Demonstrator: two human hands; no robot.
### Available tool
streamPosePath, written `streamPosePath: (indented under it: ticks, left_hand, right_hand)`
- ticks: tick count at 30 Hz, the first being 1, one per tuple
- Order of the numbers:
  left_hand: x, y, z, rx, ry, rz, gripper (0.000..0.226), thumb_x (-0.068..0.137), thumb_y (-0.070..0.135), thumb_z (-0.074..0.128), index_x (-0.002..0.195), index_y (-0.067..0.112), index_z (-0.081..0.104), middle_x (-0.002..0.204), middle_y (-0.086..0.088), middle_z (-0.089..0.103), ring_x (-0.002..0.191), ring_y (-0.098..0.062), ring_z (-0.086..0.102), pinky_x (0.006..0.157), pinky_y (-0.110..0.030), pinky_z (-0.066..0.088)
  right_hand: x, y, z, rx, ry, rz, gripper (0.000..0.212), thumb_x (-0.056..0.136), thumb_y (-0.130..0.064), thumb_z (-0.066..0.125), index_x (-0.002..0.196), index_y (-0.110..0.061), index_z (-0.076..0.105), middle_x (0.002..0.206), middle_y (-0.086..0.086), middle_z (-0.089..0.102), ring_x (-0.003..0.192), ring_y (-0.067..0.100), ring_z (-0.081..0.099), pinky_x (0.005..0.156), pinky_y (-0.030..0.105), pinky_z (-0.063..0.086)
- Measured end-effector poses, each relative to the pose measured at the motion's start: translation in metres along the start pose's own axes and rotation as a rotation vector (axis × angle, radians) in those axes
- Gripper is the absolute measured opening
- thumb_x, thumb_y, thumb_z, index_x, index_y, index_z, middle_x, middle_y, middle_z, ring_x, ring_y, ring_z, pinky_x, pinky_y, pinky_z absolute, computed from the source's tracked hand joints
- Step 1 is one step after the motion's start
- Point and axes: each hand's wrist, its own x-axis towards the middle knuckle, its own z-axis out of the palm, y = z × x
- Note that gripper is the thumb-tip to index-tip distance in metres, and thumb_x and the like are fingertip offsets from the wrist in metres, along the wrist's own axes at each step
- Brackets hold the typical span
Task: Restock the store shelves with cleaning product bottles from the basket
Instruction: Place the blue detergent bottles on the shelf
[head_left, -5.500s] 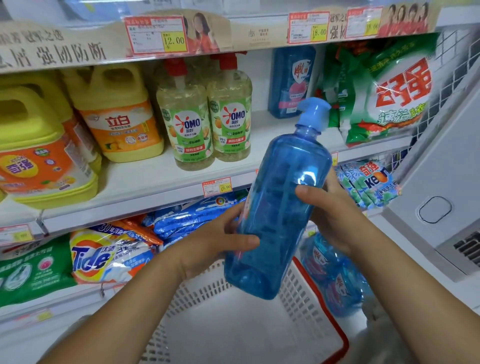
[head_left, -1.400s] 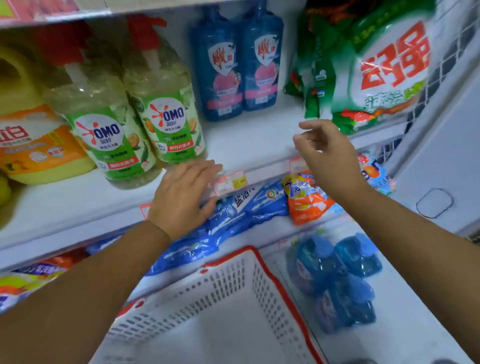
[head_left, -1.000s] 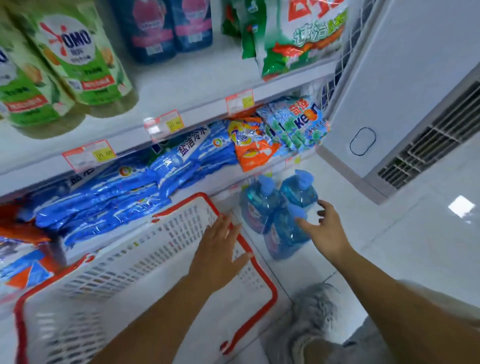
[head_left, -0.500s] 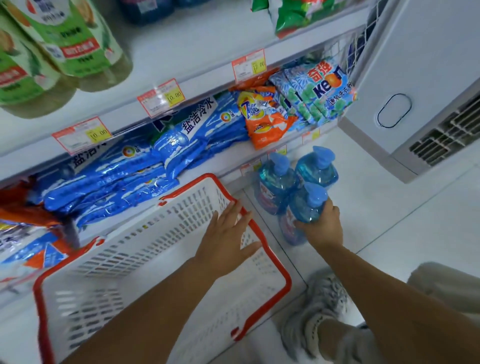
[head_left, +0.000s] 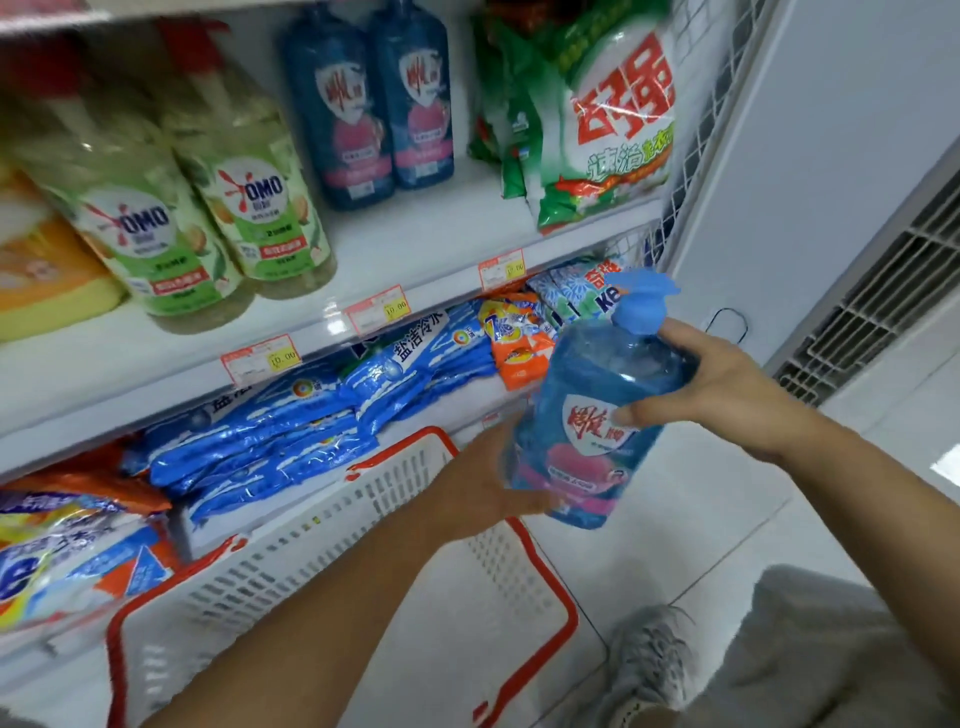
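I log: right hand (head_left: 727, 384) fingers wrapped round blue pump bottle (head_left: 587, 415) below its neck; left hand (head_left: 478, 488) cups its lower side. White basket (head_left: 363, 519) near left.

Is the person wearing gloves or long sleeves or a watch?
No. The left hand and right hand wear no gloves, and no rings show. Both forearms are bare right to the picture's edge, with no sleeve, watch or bracelet in view.
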Motion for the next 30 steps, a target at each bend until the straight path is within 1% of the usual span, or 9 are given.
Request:
streamPosePath:
  ticks: [2, 6, 10, 12, 15, 19, 22, 26, 30]
  left_hand:
    - [-0.005, 0.012, -0.016, -0.143, -0.022, 0.074, 0.060, 0.084, 0.021, 0.077, 0.119, 0.052, 0.039, 0.108, 0.052, 0.051, 0.099, 0.024, 0.054, 0.072, -0.001, 0.047]
    - [-0.016, 0.011, -0.045, -0.274, 0.108, 0.088, 0.079, 0.064, 0.031, 0.092, 0.129, 0.043, 0.049, 0.122, 0.021, 0.066, 0.112, -0.004, 0.064, 0.096, -0.037, 0.055]
    - [-0.021, 0.012, -0.066, -0.443, 0.302, 0.111, 0.065, 0.060, 0.017, 0.094, 0.113, 0.035, 0.061, 0.103, 0.017, 0.074, 0.091, -0.004, 0.072, 0.076, -0.026, 0.059]
    - [-0.015, 0.016, -0.079, -0.493, 0.347, 0.150, 0.061, 0.064, 0.008, 0.091, 0.114, 0.030, 0.061, 0.099, 0.015, 0.075, 0.088, -0.005, 0.073, 0.068, -0.022, 0.057]
    - [-0.001, 0.026, -0.104, -0.444, 0.360, 0.181, 0.061, 0.068, 0.019, 0.090, 0.118, 0.032, 0.058, 0.107, 0.012, 0.074, 0.098, -0.008, 0.071, 0.080, -0.028, 0.059]
    - [0.019, 0.012, -0.168, -0.056, 0.466, 0.170, 0.060, 0.070, 0.058, 0.079, 0.120, 0.038, 0.053, 0.115, 0.023, 0.065, 0.107, 0.004, 0.061, 0.086, -0.014, 0.049]
    - [0.022, -0.019, -0.217, 0.430, 0.552, 0.099, 0.093, 0.059, 0.087, 0.061, 0.138, 0.040, 0.047, 0.138, 0.022, 0.052, 0.125, 0.002, 0.049, 0.106, -0.029, 0.042]
    - [0.025, -0.063, -0.246, 1.016, 0.529, 0.101, 0.082, 0.076, 0.084, 0.043, 0.140, 0.033, 0.049, 0.139, 0.012, 0.055, 0.125, -0.013, 0.052, 0.101, -0.035, 0.045]
    - [0.036, -0.094, -0.249, 1.249, 0.618, 0.284, 0.062, 0.086, 0.073, 0.048, 0.131, 0.033, 0.058, 0.130, 0.016, 0.059, 0.115, -0.010, 0.053, 0.086, -0.033, 0.047]
  right_hand:
    - [0.000, -0.031, -0.005, 0.065, -0.081, -0.071, 0.076, 0.050, -0.011, 0.093, 0.119, -0.029, 0.068, 0.115, -0.004, 0.073, 0.109, 0.017, 0.068, 0.097, 0.043, 0.053]
    - [0.014, -0.058, 0.011, 0.348, -0.053, -0.180, 0.083, 0.048, -0.006, 0.090, 0.120, -0.036, 0.064, 0.117, -0.013, 0.072, 0.108, 0.014, 0.069, 0.086, 0.029, 0.057]
    - [0.037, -0.047, 0.054, 0.425, -0.133, -0.072, 0.117, 0.032, -0.053, 0.097, 0.136, -0.028, 0.051, 0.122, -0.001, 0.071, 0.109, 0.021, 0.069, 0.089, 0.040, 0.056]
    - [0.052, -0.044, 0.073, 0.341, -0.179, -0.029, 0.110, 0.033, -0.065, 0.092, 0.129, -0.025, 0.057, 0.117, 0.001, 0.073, 0.107, 0.024, 0.070, 0.094, 0.050, 0.055]
    - [0.088, -0.054, 0.081, 0.343, -0.103, -0.052, 0.095, 0.038, -0.062, 0.092, 0.120, -0.022, 0.065, 0.113, 0.006, 0.073, 0.103, 0.030, 0.071, 0.091, 0.057, 0.055]
    - [0.141, -0.080, 0.084, 0.366, -0.077, -0.113, 0.075, 0.049, -0.044, 0.088, 0.117, -0.023, 0.065, 0.103, 0.000, 0.077, 0.091, 0.022, 0.074, 0.081, 0.043, 0.058]
    - [0.177, -0.094, 0.086, 0.334, -0.073, -0.137, 0.068, 0.053, -0.044, 0.084, 0.116, -0.027, 0.064, 0.098, -0.005, 0.077, 0.087, 0.019, 0.075, 0.075, 0.037, 0.057]
    - [0.226, -0.113, 0.089, 0.320, -0.075, -0.144, 0.072, 0.049, -0.052, 0.082, 0.113, -0.024, 0.068, 0.099, -0.001, 0.078, 0.084, 0.018, 0.075, 0.073, 0.032, 0.054]
    - [0.264, -0.133, 0.094, 0.309, -0.099, -0.212, 0.074, 0.047, -0.053, 0.082, 0.114, -0.025, 0.067, 0.099, -0.003, 0.077, 0.088, 0.016, 0.075, 0.073, 0.031, 0.055]
